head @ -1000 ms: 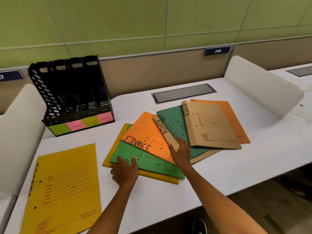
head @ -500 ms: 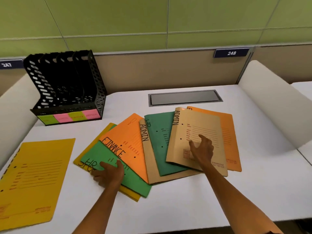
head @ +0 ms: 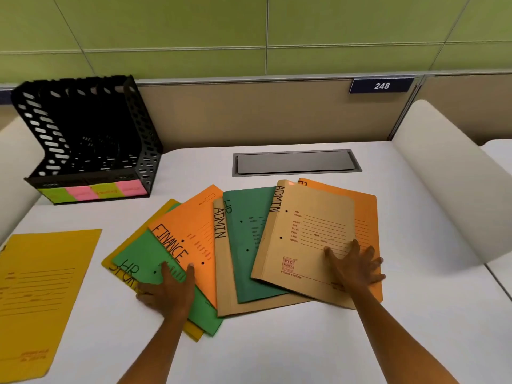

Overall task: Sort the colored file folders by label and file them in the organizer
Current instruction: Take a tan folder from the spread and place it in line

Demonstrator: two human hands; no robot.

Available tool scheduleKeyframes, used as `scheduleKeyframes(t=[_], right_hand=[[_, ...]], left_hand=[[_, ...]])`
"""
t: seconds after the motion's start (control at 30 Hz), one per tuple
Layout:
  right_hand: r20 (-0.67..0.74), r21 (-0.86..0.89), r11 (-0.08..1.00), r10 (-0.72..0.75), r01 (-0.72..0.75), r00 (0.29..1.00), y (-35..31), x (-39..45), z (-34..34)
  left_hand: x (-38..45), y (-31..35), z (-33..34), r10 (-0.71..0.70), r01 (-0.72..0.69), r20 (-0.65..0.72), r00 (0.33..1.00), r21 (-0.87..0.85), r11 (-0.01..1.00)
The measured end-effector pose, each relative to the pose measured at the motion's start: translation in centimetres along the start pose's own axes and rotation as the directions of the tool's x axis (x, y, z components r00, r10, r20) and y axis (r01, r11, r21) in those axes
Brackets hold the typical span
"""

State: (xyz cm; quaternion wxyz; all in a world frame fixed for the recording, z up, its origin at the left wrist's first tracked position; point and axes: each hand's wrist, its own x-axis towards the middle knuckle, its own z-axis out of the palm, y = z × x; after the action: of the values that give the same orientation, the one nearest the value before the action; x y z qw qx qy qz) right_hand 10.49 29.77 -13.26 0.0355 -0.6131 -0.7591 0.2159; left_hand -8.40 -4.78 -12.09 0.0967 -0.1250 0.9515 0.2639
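Note:
Several folders lie fanned out on the white desk (head: pixel 277 350). My left hand (head: pixel 169 292) rests flat on the light green HR folder (head: pixel 138 261), fingertips touching the orange FINANCE folder (head: pixel 191 231). A yellow folder (head: pixel 116 261) peeks out beneath them. My right hand (head: pixel 357 267) presses with spread fingers on the top beige ADMIN folder (head: pixel 304 236), which covers an orange folder (head: pixel 365 217). Between lie a dark green HR folder (head: pixel 246 231) and a second beige ADMIN folder (head: pixel 221 259). The black mesh organizer (head: pixel 88 134) stands at the back left with green and pink labels.
A separate yellow folder (head: pixel 41 295) lies at the left front of the desk. A grey cable hatch (head: pixel 296 162) is set into the desk behind the fan. White curved dividers (head: pixel 448 184) bound the desk on both sides.
My right hand has moved right, from the middle of the fan onto the top beige ADMIN folder near its right edge. The fan has spread wider. My left hand stays on the green HR folder.

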Motion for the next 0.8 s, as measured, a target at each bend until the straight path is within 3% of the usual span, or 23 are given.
scheduleKeyframes(t=[0.23,0.5,0.8], right_hand=[[0.048,-0.053,0.999,0.004,-0.001,0.999,0.6,2.7,0.0],[0.053,-0.043,0.999,0.002,0.001,0.999,1.7,5.5,-1.5],[0.033,-0.036,0.999,-0.004,0.005,0.999,3.9,8.3,-3.5]], left_hand=[[-0.6,2.9,2.9,0.130,-0.133,0.052,0.990,0.061,0.989],[-2.1,7.7,6.1,0.238,-0.233,0.108,0.965,-0.057,0.971],[-1.9,14.0,8.6,0.445,-0.414,0.249,0.860,-0.167,0.895]])
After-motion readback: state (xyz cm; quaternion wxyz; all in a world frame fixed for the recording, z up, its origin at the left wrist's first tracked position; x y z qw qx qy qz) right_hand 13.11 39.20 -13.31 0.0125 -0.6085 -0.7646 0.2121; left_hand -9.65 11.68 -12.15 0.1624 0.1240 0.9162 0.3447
